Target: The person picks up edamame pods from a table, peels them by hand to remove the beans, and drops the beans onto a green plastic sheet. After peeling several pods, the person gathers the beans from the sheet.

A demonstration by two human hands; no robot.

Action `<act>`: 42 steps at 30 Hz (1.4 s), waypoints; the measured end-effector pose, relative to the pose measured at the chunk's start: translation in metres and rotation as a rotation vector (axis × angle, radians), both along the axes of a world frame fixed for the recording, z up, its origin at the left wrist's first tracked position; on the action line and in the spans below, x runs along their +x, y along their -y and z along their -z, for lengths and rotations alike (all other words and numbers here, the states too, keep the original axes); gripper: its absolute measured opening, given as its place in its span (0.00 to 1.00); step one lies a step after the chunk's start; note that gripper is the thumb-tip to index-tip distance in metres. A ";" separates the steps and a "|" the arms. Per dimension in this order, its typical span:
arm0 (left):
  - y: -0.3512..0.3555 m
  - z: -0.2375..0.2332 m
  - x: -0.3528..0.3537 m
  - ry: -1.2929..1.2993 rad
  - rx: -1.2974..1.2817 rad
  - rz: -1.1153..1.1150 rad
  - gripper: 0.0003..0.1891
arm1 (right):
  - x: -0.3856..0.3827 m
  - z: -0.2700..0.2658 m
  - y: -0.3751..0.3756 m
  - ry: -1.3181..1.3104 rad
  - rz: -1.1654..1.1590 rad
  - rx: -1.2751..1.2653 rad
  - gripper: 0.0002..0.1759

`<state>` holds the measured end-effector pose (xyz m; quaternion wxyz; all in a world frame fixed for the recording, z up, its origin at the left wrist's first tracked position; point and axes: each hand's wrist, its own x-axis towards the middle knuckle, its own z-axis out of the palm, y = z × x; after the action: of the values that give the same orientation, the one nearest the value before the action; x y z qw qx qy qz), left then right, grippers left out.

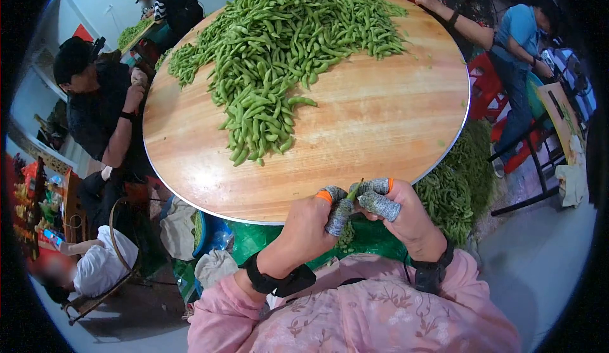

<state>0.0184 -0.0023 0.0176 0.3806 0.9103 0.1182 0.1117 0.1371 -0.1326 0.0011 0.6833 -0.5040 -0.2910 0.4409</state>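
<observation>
My left hand (306,225) and my right hand (411,214) meet just past the near edge of the round table. Grey knitted finger sleeves with orange edges cover some of the fingers and both thumbs. Between the fingertips a green soybean pod (353,190) shows in part, pinched by both hands; the rest of it is hidden. Farther off on the wooden tabletop (368,131) lies a large heap of soybean pods (273,48), which narrows to a tongue pointing toward me.
Below my hands is green plastic (254,240) with some pod bits. Leafy bean plants (460,175) are piled at the right. A person in black (95,105) sits at the left, another (453,4) stands across. A person in white (104,261) sits on a chair at lower left.
</observation>
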 end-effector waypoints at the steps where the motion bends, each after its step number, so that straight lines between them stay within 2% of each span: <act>1: 0.000 0.003 -0.001 0.046 -0.182 0.033 0.07 | -0.001 -0.002 0.000 -0.017 -0.005 -0.006 0.09; 2: 0.000 0.005 -0.003 0.091 -0.364 0.064 0.08 | -0.002 -0.003 0.001 -0.034 -0.010 -0.012 0.09; 3: -0.001 0.005 -0.004 0.091 -0.367 0.065 0.08 | -0.002 -0.005 0.002 -0.034 -0.009 -0.015 0.09; 5: -0.004 0.005 -0.005 0.033 -0.718 0.134 0.10 | -0.002 -0.008 0.003 0.033 -0.049 -0.044 0.09; 9: -0.004 0.009 -0.008 0.001 -0.820 0.131 0.11 | -0.004 -0.013 0.004 0.016 -0.070 -0.037 0.09; 11: -0.003 0.004 -0.008 -0.005 -0.849 0.112 0.08 | -0.004 -0.015 0.004 0.011 -0.087 -0.035 0.08; 18: -0.004 0.011 -0.009 0.015 -0.815 0.128 0.10 | -0.007 -0.016 0.002 0.101 -0.083 -0.040 0.07; 21: -0.003 0.004 -0.010 0.035 -0.739 0.130 0.08 | -0.008 -0.011 -0.001 0.091 -0.052 -0.035 0.06; 23: 0.005 -0.003 -0.011 -0.031 -0.184 0.037 0.09 | -0.006 -0.008 -0.002 -0.015 -0.063 -0.026 0.05; 24: 0.007 -0.002 -0.011 -0.027 -0.173 0.023 0.09 | -0.006 -0.007 -0.002 -0.012 -0.078 -0.015 0.05; 26: 0.010 0.004 -0.011 0.095 0.433 0.012 0.10 | -0.007 -0.003 -0.001 0.024 -0.052 -0.008 0.04; 28: 0.007 0.009 -0.011 0.200 0.405 0.006 0.09 | -0.007 0.002 0.000 0.085 -0.057 0.000 0.04; 30: 0.008 0.017 -0.011 0.175 0.136 0.022 0.06 | -0.007 0.000 0.002 0.146 -0.040 -0.004 0.04; 31: 0.009 0.018 -0.011 0.181 0.136 0.030 0.06 | -0.010 -0.004 0.002 0.122 -0.040 0.002 0.03; 33: 0.010 0.015 -0.012 0.241 -0.305 0.014 0.05 | -0.012 -0.001 0.001 0.169 -0.020 0.016 0.03; 34: 0.010 0.016 -0.014 0.243 -0.304 0.018 0.05 | -0.014 -0.001 0.003 0.171 -0.015 0.017 0.03; 36: 0.007 0.015 -0.017 0.149 -0.687 -0.014 0.07 | -0.016 -0.002 0.001 0.170 -0.001 0.046 0.03; 40: 0.005 0.013 -0.020 -0.005 -0.770 -0.021 0.09 | -0.012 0.007 0.002 0.253 -0.051 -0.003 0.03; 42: 0.008 0.016 -0.022 0.080 -0.562 0.072 0.09 | -0.014 0.004 0.003 0.220 -0.097 -0.090 0.03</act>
<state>-0.0035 -0.0106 0.0013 0.6262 0.7675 0.0972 0.0966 0.1234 -0.1361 -0.0031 0.6018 -0.5647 -0.3684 0.4281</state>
